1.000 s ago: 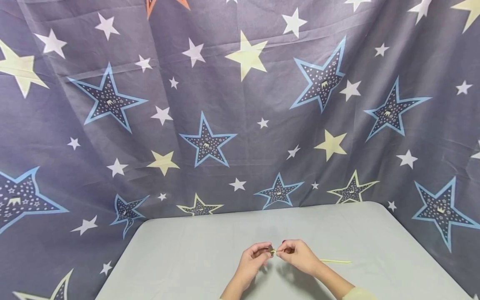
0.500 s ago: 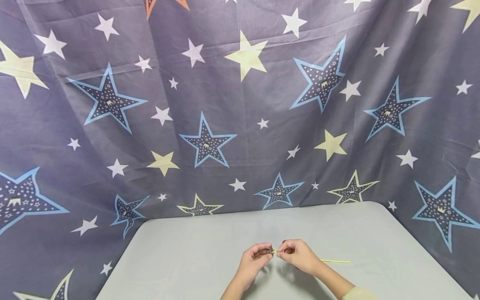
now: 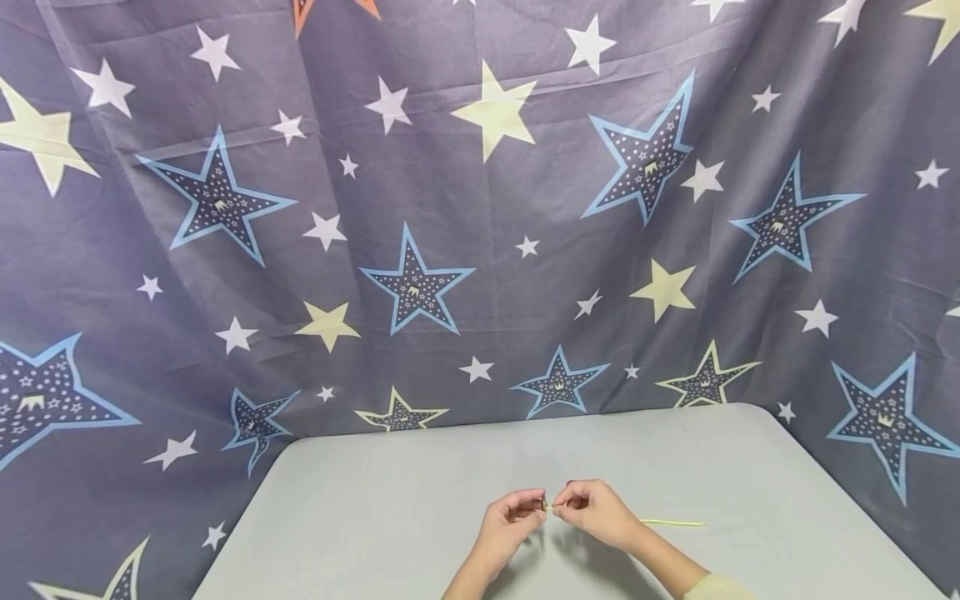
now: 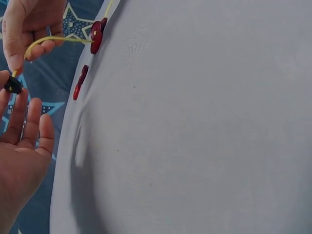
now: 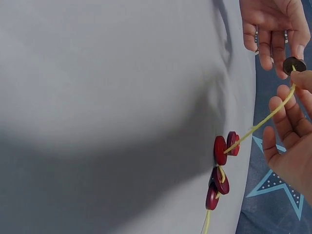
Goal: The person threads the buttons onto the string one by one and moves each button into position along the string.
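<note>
My left hand pinches a dark round button between thumb and fingertips. Close against it, my right hand pinches a yellow string with thumb and index finger. The string shows at the button's hole in the right wrist view. From the right fingertips it runs back to red buttons threaded on it, lying on the cloth surface. Two other red buttons show at the cloth's edge in the left wrist view. In the head view my right hand hides the red buttons.
A table with a light grey cloth lies under both hands. The string's tail stretches to the right past my right wrist. Behind the table hangs a dark curtain printed with stars.
The dark button has turned from more face-on to nearly edge-on in my left fingers. My right hand stays almost in place, fingertips close to the button.
</note>
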Tool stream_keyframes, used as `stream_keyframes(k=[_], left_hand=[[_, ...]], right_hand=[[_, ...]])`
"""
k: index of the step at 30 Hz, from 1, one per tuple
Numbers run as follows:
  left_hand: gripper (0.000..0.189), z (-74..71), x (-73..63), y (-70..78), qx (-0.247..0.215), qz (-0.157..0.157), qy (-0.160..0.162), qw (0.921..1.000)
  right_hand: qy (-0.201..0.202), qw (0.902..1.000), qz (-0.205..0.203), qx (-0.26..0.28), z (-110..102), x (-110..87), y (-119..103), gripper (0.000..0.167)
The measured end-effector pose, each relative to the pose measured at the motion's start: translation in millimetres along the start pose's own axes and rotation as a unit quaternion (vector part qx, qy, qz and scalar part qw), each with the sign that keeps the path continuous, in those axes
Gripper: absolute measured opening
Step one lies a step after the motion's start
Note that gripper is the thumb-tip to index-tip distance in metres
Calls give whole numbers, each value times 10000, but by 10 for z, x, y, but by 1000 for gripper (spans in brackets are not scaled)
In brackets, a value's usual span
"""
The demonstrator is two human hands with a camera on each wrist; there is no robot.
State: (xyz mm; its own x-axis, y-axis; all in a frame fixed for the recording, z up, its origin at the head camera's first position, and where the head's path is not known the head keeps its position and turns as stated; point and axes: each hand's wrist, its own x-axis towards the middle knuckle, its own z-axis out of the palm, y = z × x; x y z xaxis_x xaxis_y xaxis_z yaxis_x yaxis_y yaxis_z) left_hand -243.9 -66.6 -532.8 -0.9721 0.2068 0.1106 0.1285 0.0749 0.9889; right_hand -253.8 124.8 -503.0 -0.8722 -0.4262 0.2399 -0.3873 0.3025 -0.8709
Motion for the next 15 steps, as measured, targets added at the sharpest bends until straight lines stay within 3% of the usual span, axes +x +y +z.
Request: stream_keyframes(k=[5, 12, 15], left_hand=[[35, 6, -17, 15, 89, 73, -34, 9999], [34, 13, -14, 34, 170, 104, 7, 9998], [31, 17, -7, 33, 203, 115, 38, 9997]], right_hand=[[1, 9999, -15, -110, 13, -10, -29, 9], [-50, 10000, -31, -32, -19, -76, -344, 8], [-57, 10000, -58, -15, -25, -78, -358, 9]])
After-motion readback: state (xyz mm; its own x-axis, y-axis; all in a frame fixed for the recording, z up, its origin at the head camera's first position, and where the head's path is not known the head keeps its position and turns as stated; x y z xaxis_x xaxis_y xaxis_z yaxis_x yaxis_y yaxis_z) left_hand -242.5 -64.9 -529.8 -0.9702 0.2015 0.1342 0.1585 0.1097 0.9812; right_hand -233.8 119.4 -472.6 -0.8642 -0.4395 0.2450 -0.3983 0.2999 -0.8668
